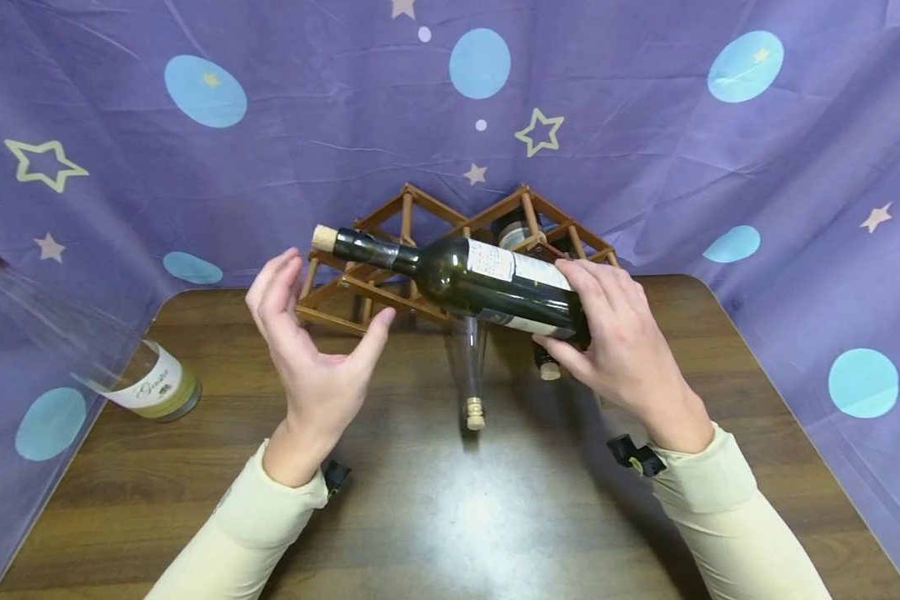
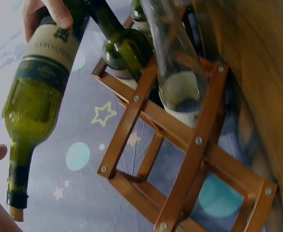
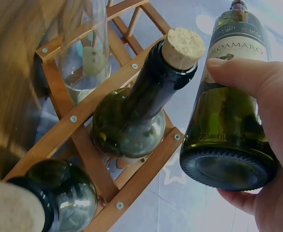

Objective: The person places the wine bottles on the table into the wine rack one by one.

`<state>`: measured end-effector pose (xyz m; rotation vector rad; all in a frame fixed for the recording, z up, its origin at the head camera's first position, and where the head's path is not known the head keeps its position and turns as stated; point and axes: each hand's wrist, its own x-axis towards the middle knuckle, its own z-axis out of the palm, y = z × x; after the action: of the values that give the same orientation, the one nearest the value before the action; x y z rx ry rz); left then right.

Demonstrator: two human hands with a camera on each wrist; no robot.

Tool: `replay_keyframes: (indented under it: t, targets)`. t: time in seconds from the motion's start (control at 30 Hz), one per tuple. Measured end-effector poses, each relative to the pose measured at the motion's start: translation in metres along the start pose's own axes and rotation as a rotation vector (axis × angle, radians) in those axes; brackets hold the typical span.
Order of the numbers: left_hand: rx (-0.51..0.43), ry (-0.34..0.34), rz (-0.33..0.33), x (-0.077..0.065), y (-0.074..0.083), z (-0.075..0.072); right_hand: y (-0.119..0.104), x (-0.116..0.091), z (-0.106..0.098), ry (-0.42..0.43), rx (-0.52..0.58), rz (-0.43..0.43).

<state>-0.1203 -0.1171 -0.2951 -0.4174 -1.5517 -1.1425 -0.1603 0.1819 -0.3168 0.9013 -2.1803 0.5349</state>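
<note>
My right hand point(image 1: 617, 333) grips a dark green wine bottle point(image 1: 450, 271) around its base end, fingers over the top and thumb below. The bottle lies nearly level in the air, its corked neck toward the left. A cream and dark label point(image 3: 238, 48) shows on its side in the right wrist view. Below the cork, my left hand point(image 1: 311, 358) is held with fingers and thumb spread apart, touching nothing. Behind the bottle stands a wooden wine rack point(image 1: 412, 200), partly hidden by it.
The rack holds a clear bottle point(image 1: 472, 358) with its corked neck toward me, and green bottles point(image 3: 126, 116) to its right. Another clear bottle point(image 1: 150, 379) with a white label stands at the table's left. A patterned purple curtain point(image 1: 330, 108) closes off the back and sides.
</note>
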Motion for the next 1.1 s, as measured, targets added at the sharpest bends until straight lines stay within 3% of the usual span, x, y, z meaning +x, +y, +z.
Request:
replay_keyframes:
  t: [0.27, 0.4, 0.53, 0.87, 1.1]
  targets:
    - [0.126, -0.109, 0.24, -0.007, -0.021, -0.013, 0.004, -0.008, -0.004, -0.053, -0.029, -0.026]
    - [0.209, -0.21, 0.356, -0.006, -0.025, -0.018, 0.004, -0.01, -0.007, -0.08, -0.048, -0.047]
    - [0.271, -0.324, 0.426, -0.007, -0.025, -0.02, 0.002, -0.01, -0.009, -0.095, -0.049, -0.058]
    - [0.382, -0.502, 0.507, -0.009, -0.02, -0.021, -0.01, -0.007, -0.017, -0.122, -0.072, -0.106]
    - [0.42, -0.577, 0.522, -0.013, -0.022, -0.021, -0.016, -0.006, -0.019, -0.124, -0.089, -0.141]
